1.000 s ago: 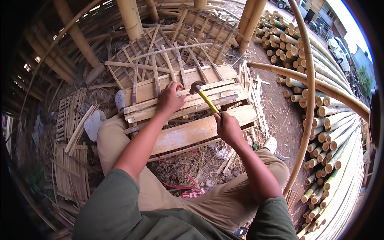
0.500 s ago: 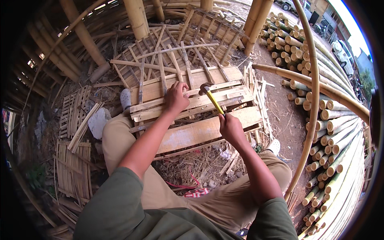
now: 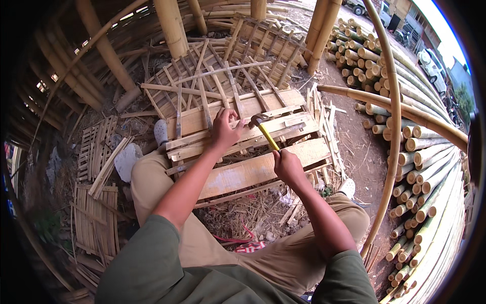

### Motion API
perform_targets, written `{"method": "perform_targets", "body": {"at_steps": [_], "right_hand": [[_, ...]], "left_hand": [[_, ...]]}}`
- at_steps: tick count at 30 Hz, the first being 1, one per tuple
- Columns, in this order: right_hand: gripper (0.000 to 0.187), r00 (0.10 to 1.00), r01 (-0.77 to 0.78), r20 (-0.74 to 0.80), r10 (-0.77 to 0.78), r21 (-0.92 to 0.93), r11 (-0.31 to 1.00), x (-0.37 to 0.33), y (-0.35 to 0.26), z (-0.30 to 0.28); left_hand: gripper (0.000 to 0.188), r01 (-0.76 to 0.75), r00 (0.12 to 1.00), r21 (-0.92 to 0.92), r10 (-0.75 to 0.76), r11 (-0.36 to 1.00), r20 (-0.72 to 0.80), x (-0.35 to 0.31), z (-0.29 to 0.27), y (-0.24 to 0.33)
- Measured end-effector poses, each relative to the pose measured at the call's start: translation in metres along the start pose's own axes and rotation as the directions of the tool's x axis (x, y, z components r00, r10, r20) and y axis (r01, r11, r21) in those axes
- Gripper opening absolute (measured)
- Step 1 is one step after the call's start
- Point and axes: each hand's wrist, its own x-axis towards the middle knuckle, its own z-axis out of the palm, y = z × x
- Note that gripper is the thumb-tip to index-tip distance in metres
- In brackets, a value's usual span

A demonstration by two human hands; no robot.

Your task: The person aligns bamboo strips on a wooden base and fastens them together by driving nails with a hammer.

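My right hand [image 3: 288, 164] grips a hammer [image 3: 269, 137] by its yellow handle. The dark hammer head is over the wooden slats, close beside the fingertips of my left hand [image 3: 225, 130]. That hand rests on the slats with its fingers bent and drawn together; whatever they pinch, if anything, is too small to make out. Under both hands lies a bench-like stand of pale planks [image 3: 263, 164], with thin slats [image 3: 288, 123] laid across its far part. Slat lattice panels [image 3: 205, 93] lean or lie just beyond it.
Cut bamboo poles [image 3: 425, 167] are stacked on the right, behind a curved bamboo rail [image 3: 395, 126]. Thick bamboo posts [image 3: 171, 30] stand at the back. Small slat panels [image 3: 96, 215] and a pale stone-like block [image 3: 127, 159] lie left. Wood scraps [image 3: 258, 218] litter the ground between my legs.
The hammer head has shifted slightly left and down toward my left fingers. My right hand has moved a little left and nearer me, and the left fingers have shifted slightly.
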Motion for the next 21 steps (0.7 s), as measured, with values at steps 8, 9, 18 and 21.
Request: {"method": "perform_targets", "body": {"at_steps": [8,9,18,21], "right_hand": [[0.041,0.969,-0.122,-0.198,0.149,0.142,0.982,-0.006,0.003,-0.044],[0.042,0.967,-0.135,-0.196,0.165,0.159,0.978,-0.004,0.003,-0.048],[0.044,0.932,-0.229,-0.236,0.274,0.201,0.953,0.002,0.016,-0.073],[0.045,0.914,-0.248,-0.259,0.313,0.254,0.935,0.000,0.016,-0.086]], "left_hand": [[0.069,-0.268,0.752,0.213,0.065,0.940,0.656,-0.011,-0.028,0.027],[0.063,-0.259,0.765,0.181,0.087,0.949,0.639,-0.011,-0.028,0.027],[0.047,-0.300,0.867,0.286,0.135,0.910,0.480,-0.008,-0.018,0.055],[0.046,-0.310,0.861,0.203,0.184,0.929,0.473,-0.013,-0.008,0.047]]}}
